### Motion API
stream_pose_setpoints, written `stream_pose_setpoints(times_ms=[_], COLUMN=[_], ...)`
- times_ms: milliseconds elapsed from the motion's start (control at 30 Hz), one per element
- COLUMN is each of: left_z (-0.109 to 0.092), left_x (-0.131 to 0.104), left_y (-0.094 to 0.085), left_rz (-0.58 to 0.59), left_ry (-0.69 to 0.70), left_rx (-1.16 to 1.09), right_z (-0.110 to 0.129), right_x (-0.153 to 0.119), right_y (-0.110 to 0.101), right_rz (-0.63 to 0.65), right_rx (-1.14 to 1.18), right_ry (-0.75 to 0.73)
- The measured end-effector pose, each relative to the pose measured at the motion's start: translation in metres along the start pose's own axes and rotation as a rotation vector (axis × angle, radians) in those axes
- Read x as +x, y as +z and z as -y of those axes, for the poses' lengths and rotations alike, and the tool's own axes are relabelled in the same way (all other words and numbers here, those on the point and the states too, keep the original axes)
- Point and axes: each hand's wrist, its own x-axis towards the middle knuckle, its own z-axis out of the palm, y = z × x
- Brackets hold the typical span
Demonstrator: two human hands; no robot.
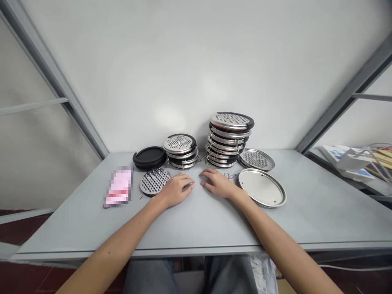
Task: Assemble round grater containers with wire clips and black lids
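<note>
My left hand (178, 189) rests on the grey table with fingers apart and nothing held, just right of a round perforated metal plate (154, 181). My right hand (215, 182) lies on the tabletop opposite it, fingers spread, also holding nothing. Small metal clips (229, 176) lie behind the right wrist. A plain round metal lid (262, 188) sits beside the right forearm. Behind the hands stand a short stack of round graters with black rims (179, 143) and a taller similar stack (230, 141). Black round trays (149, 157) are piled at the left.
A blurred pink packet (119, 185) lies on the left of the table (321, 212). Another perforated plate (256, 159) leans behind the lid. Metal frame posts (343, 98) rise at both sides, and a white wall stands behind. Papers and boxes (349, 161) are at far right.
</note>
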Motion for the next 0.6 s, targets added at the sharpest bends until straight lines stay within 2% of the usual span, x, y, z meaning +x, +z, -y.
stream_pose_setpoints(times_ms=[600], left_z=[0.0036], left_x=[0.0], left_y=[0.0025], left_rz=[-0.059], left_ry=[-0.081], left_rx=[0.051], right_z=[0.0015], right_x=[-0.0005], right_y=[-0.0027], right_rz=[0.003], right_rx=[0.02], right_ry=[-0.007])
